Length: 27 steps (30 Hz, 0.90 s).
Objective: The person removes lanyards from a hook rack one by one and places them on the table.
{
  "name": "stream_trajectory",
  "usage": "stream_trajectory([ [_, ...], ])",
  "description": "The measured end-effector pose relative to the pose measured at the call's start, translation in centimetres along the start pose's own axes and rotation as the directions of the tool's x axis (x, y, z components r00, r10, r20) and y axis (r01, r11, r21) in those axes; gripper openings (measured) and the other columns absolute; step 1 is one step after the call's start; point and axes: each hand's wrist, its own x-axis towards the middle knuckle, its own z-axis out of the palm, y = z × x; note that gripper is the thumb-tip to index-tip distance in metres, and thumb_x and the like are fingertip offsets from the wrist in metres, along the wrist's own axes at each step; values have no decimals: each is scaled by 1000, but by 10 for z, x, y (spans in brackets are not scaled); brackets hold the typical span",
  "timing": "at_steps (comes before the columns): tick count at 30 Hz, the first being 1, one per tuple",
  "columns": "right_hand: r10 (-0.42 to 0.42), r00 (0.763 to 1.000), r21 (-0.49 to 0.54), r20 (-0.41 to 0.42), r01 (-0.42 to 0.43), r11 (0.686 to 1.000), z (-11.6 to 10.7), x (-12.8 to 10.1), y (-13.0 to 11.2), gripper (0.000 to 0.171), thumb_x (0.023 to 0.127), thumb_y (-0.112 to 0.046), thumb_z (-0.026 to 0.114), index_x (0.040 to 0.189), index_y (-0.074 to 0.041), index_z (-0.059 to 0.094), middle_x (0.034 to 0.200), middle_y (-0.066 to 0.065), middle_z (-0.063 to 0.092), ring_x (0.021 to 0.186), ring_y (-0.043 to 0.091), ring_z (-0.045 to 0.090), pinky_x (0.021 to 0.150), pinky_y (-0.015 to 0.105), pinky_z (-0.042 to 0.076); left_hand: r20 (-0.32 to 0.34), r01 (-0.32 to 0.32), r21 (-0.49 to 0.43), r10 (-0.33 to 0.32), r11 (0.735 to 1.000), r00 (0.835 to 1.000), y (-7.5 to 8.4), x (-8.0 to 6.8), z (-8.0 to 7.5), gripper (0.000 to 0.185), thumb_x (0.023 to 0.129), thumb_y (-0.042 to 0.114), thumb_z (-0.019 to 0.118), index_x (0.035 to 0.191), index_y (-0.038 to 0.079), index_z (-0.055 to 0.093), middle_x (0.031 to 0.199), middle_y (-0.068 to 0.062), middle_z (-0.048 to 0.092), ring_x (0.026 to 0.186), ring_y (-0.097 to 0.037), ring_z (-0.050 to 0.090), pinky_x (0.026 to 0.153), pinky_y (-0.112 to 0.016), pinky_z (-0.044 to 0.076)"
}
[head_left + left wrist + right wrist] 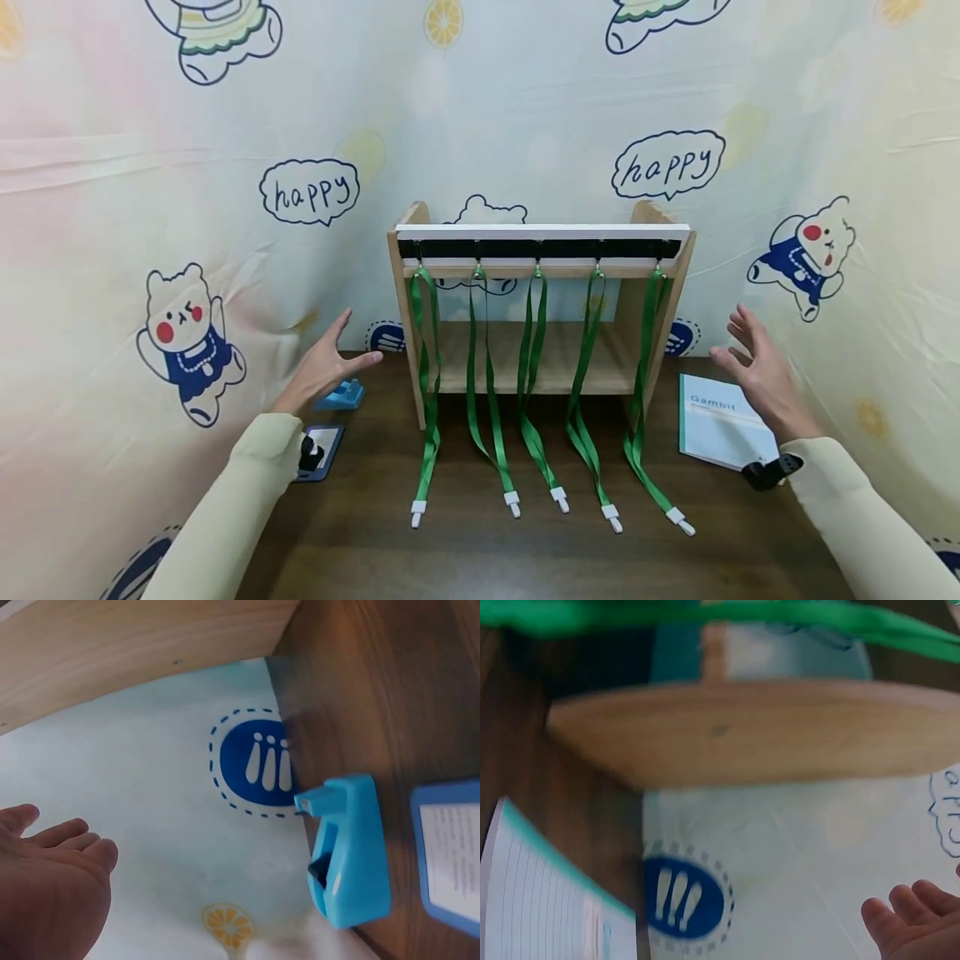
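Observation:
My left hand (327,367) is held up with fingers spread, left of a wooden rack (525,333), and holds nothing. On the other side my right hand (761,375) is raised, also holding nothing, over a light blue Gambit notebook (720,421). Several green lanyards (529,350) hang from hooks along the rack's black strip (536,249). Their white clips (559,498) lie toward the front on the table. Below the left hand sits a blue tape dispenser (352,855), next to a blue-framed card (454,855).
The rack stands at the back middle of a dark brown table (525,558). Behind it hangs a printed cloth (525,100) with cartoon bears and "happy" bubbles, which also comes down on both sides. Wooden side panels (765,735) flank the rack.

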Motion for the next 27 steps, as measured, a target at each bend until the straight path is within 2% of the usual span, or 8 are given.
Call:
stream_trajectory([
  [5, -10, 1000, 171, -20, 13, 985, 5, -5, -17, 74, 104, -42, 49, 162, -40, 3, 173, 4, 12, 159, 32, 17, 122, 72, 14, 8, 0, -94, 1, 996, 1000, 7, 1, 4, 109, 86, 71, 61, 164, 29, -3, 173, -14, 7, 154, -50, 20, 119, -71, 25],
  [10, -26, 999, 291, -18, 31, 956, 10, -4, -36, 73, 103, -35, 53, 162, -39, 9, 171, -6, 18, 158, 23, 21, 125, 68, 12, -3, -22, -171, 22, 985, 1000, 14, 4, 6, 109, 87, 68, 64, 164, 29, -2, 173, -11, 5, 156, -46, 19, 123, -66, 24],
  [20, -76, 997, 451, -32, 82, 889, 18, -4, -55, 73, 102, -20, 57, 162, -30, 17, 170, 1, 24, 156, 21, 26, 130, 59, 7, 3, -61, -232, 64, 971, 998, 26, 8, 8, 104, 90, 62, 65, 165, 26, 1, 173, -10, 8, 158, -39, 16, 125, -61, 24],
  [22, -92, 995, 482, -37, 98, 871, 19, -4, -58, 72, 102, -17, 57, 162, -28, 18, 169, 2, 25, 155, 21, 27, 132, 49, 12, 2, -68, -244, 70, 967, 998, 28, 9, 8, 105, 90, 62, 65, 165, 25, 2, 173, -10, 9, 158, -38, 17, 125, -60, 24],
  [24, -112, 993, 499, -46, 120, 858, 20, -3, -61, 72, 102, -13, 57, 162, -25, 20, 168, 4, 27, 153, 20, 30, 129, 33, 24, 5, -70, -256, 74, 964, 997, 31, 9, 8, 104, 90, 62, 66, 165, 25, 4, 173, -10, 10, 159, -36, 17, 126, -58, 24],
  [27, -144, 988, 512, -58, 153, 845, 21, -2, -66, 72, 100, -10, 59, 162, -23, 22, 167, 5, 30, 150, 19, 35, 111, 12, 41, 13, -63, -260, 69, 963, 998, 35, 9, 7, 102, 90, 61, 65, 165, 25, 5, 173, -8, 11, 159, -35, 18, 126, -56, 25],
])
